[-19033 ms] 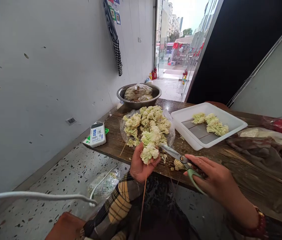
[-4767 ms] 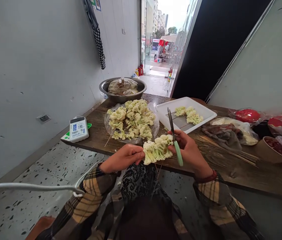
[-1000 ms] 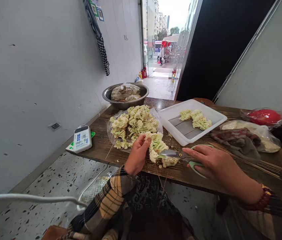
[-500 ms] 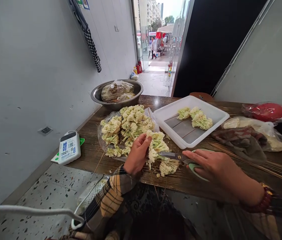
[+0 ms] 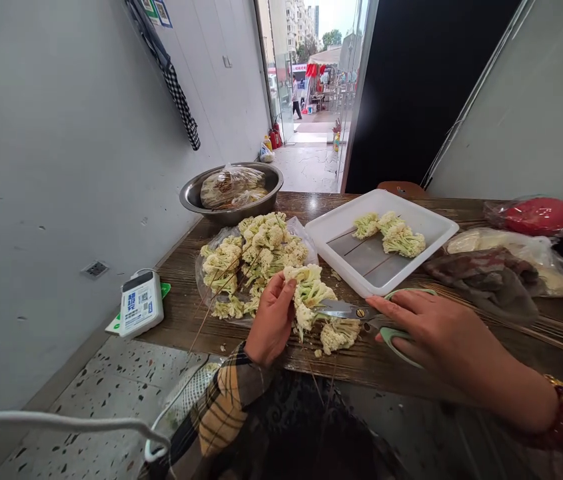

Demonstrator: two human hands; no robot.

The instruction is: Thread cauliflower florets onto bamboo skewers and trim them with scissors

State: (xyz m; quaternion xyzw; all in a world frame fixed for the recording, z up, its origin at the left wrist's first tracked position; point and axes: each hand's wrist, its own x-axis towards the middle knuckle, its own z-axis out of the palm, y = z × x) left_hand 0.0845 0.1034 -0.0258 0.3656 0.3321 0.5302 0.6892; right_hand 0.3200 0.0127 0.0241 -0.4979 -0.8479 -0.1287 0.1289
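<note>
Pinched in my left hand [image 5: 275,320] is a cauliflower piece [image 5: 311,293], held over the table's front part. My right hand [image 5: 436,333] grips scissors [image 5: 344,309] with pale green handles, their blades against the stems of that piece. How far apart the blades stand is hard to see. Just under the blades, a smaller cauliflower floret [image 5: 340,335] lies on the wood. Behind my left hand a heap of cauliflower [image 5: 266,243] rests on a plastic bag, with thin sticks across it. Several skewered florets [image 5: 401,239] lie in a white plastic tray [image 5: 324,257].
A steel basin [image 5: 191,193] holding bagged items stands behind the heap. At left is a white box-shaped device [image 5: 141,303]. To the right lie a dark cloth [image 5: 486,280], thin wooden sticks [image 5: 556,333] and a red bagged item [image 5: 538,215]. A white cable [image 5: 61,419] crosses lower left.
My right hand and the scissors have shifted slightly, and the scissors' handles are spread wider. The left hand keeps its hold on the cauliflower. The view has tilted a little.
</note>
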